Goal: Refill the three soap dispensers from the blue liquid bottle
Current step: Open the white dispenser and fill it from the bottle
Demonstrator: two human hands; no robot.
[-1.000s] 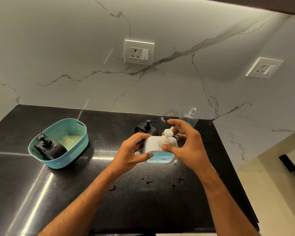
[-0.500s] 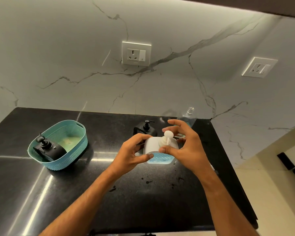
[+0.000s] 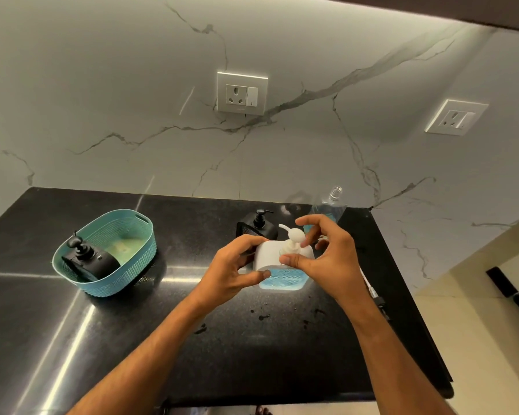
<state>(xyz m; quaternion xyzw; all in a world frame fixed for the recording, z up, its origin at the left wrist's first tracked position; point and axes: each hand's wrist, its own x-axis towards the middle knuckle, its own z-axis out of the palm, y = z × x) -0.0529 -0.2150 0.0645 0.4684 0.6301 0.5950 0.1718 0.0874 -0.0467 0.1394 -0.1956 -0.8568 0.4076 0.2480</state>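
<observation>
1. I see the white dispenser (image 3: 283, 259) standing on the black worktop (image 3: 162, 339) near its back right corner, blue liquid showing through its front.
2. My left hand (image 3: 232, 272) clasps the dispenser's left side.
3. My right hand (image 3: 327, 259) pinches the white pump (image 3: 291, 239) at its collar.
4. The blue liquid bottle (image 3: 327, 209) stands uncapped behind, at the back edge.
5. One black dispenser (image 3: 256, 226) stands just behind; another (image 3: 87, 259) lies in the teal basket (image 3: 126, 265) toward the left.
</observation>
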